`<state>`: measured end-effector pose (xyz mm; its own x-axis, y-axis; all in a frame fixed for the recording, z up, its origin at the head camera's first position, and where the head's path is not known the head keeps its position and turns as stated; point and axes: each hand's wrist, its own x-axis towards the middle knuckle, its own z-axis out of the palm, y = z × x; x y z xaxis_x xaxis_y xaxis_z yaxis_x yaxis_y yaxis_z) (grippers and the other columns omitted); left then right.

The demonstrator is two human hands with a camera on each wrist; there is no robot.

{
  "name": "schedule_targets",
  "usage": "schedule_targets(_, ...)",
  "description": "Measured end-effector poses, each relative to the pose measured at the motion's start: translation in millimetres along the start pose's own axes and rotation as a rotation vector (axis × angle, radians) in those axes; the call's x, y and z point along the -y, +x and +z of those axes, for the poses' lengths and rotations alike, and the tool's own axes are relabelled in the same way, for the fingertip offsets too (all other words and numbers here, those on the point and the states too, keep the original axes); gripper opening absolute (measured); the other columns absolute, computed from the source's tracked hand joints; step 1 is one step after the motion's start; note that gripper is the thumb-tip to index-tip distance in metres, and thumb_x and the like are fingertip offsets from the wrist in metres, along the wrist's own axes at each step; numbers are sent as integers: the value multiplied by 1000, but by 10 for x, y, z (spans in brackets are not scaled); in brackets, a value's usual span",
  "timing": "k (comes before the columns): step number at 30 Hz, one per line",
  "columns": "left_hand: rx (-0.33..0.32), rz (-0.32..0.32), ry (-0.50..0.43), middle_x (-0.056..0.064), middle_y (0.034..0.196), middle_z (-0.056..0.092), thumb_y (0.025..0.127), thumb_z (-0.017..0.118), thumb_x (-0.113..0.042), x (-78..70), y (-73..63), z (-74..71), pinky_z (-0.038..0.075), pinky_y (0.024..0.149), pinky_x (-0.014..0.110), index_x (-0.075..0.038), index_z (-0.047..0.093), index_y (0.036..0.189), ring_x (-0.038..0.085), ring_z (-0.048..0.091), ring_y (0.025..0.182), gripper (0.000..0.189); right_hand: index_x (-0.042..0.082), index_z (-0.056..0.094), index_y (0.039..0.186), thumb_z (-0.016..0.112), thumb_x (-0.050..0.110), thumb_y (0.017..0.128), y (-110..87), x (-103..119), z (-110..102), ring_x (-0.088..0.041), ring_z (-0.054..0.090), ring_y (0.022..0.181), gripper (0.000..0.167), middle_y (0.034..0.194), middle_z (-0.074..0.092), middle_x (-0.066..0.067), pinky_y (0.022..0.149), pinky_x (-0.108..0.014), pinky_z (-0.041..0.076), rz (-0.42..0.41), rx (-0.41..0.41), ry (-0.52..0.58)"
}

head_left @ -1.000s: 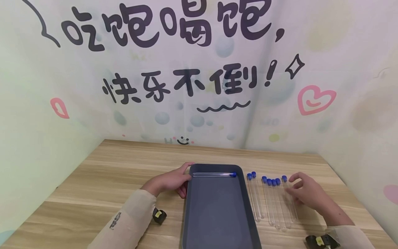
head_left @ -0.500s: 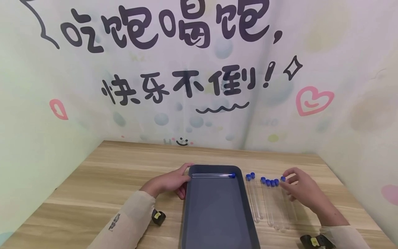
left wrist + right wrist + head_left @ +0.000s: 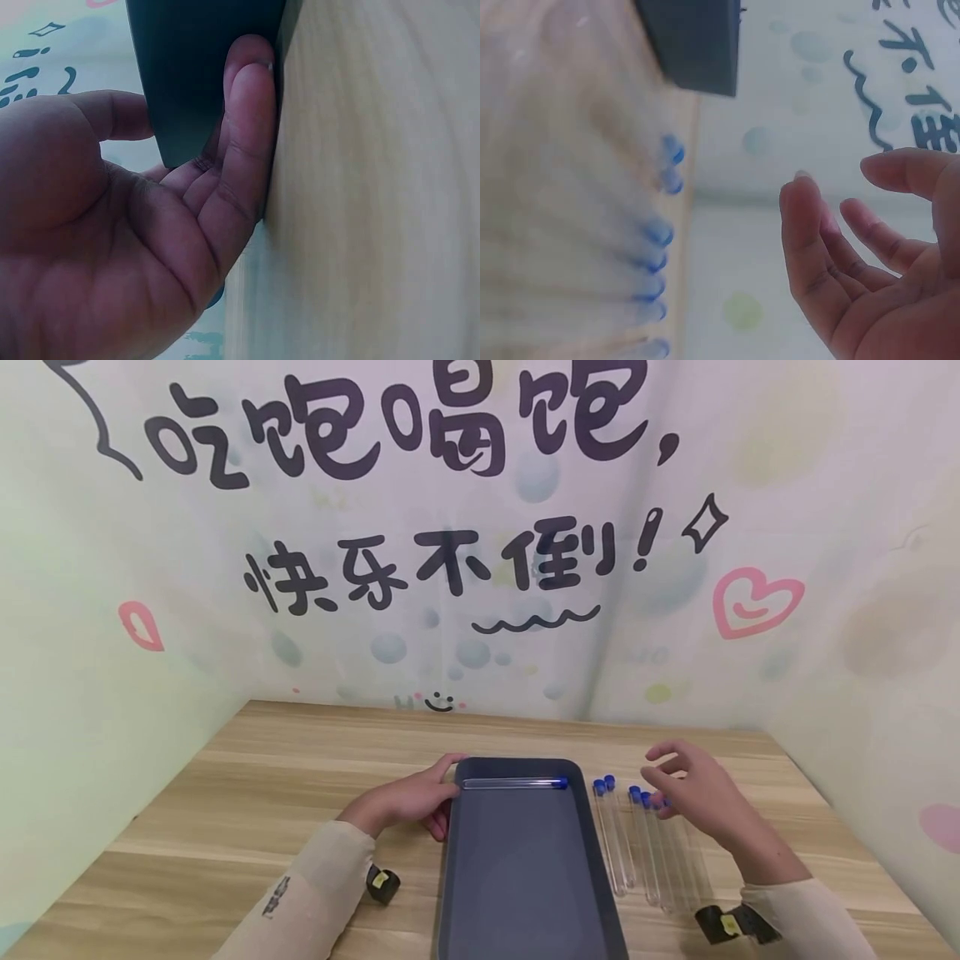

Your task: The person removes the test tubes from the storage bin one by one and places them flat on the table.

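Observation:
A dark grey rectangular tray (image 3: 528, 877) lies on the table, with one clear, blue-capped test tube (image 3: 510, 783) lying crosswise at its far end. My left hand (image 3: 408, 797) grips the tray's far left corner; in the left wrist view, the curled fingers (image 3: 244, 150) press its outer wall, low by the tabletop. Right of the tray, two capped test tubes (image 3: 617, 852) lie together, then a group of several more (image 3: 652, 860). Over that group's caps hovers my right hand (image 3: 697, 789), fingers loosely bent and apart, holding nothing. It hides some caps in the head view.
The wood-grain table (image 3: 300, 760) ends at a printed cloth wall (image 3: 420, 660) behind, with cloth on both sides too. Black wrist devices sit at my left cuff (image 3: 382, 885) and right cuff (image 3: 731, 925). The tray's raised rim stands between my hands.
My right hand has moved left and up, from beside the rightmost test tube to over the group's caps. My left hand and the tray stay in place.

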<state>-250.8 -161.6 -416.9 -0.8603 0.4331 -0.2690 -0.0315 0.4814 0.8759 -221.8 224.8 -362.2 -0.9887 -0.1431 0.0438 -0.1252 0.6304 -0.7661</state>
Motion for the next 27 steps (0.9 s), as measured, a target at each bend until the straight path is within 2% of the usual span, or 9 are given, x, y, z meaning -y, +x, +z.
schedule_targets(8,0,12,-2,15,65,61,104,38,-15,-15,-12,11,60,57,37,-25,16,158,19,61,51,60,0,48,129,60,22,99,62,329,122,-24,69,75,39,119,61,-28,64,-36,62,-29,28,72)
schedule_targets(20,3,4,-8,14,64,62,104,38,-16,0,-3,1,60,58,36,-27,16,158,20,62,51,60,2,52,127,60,20,99,146,737,347,-22,70,68,35,116,63,-25,62,-36,61,-77,41,125)
schedule_targets(27,0,9,-7,15,65,62,104,38,-16,-6,-20,3,60,57,36,-27,16,159,20,62,51,60,5,53,125,59,22,99,207,869,490,-21,71,72,31,117,63,-24,69,-41,63,-71,49,120)
